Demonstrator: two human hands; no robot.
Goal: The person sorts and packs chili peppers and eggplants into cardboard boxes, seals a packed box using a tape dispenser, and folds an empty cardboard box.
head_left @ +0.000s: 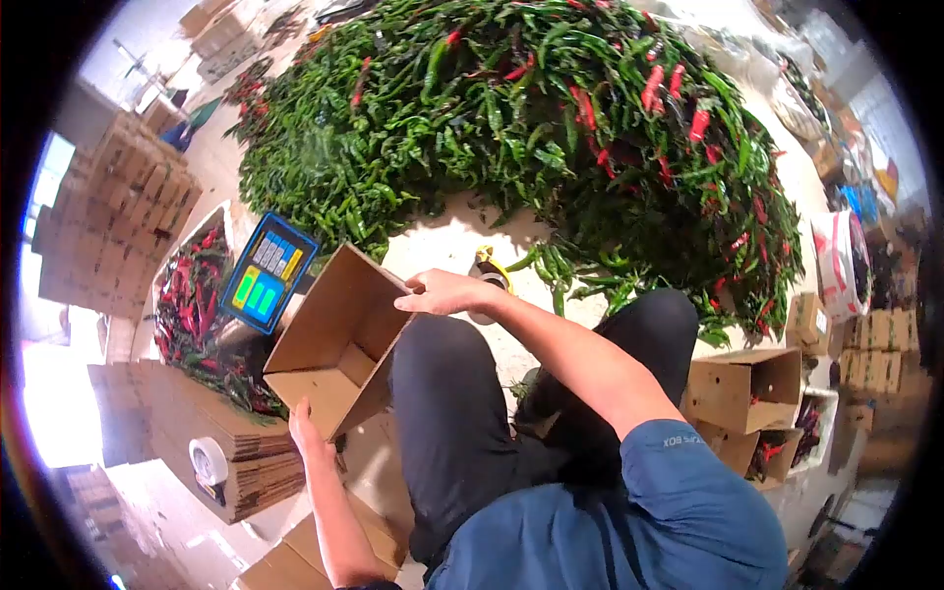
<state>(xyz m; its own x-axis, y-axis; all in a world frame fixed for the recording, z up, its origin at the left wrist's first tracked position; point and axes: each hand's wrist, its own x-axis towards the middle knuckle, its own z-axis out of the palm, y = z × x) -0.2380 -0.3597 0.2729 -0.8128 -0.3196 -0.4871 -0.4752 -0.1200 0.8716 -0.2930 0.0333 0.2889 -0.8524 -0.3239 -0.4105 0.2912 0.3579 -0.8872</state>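
An open cardboard box, its inside bare, is tilted beside my left knee. My left hand pinches its lower rim. The fingers of my right hand are closed over its right-hand rim. Just left of the box stands a blue weighing scale display with lit green digits. Beyond my knees spreads a big heap of green chili peppers, with red chili peppers mixed in. A yellow and black object, of a kind I cannot make out, lies past my right hand.
At left, a container of red chilies stands above stacked flat cardboard with a tape roll. Several cartons are piled farther left. To the right are open boxes and a white bucket.
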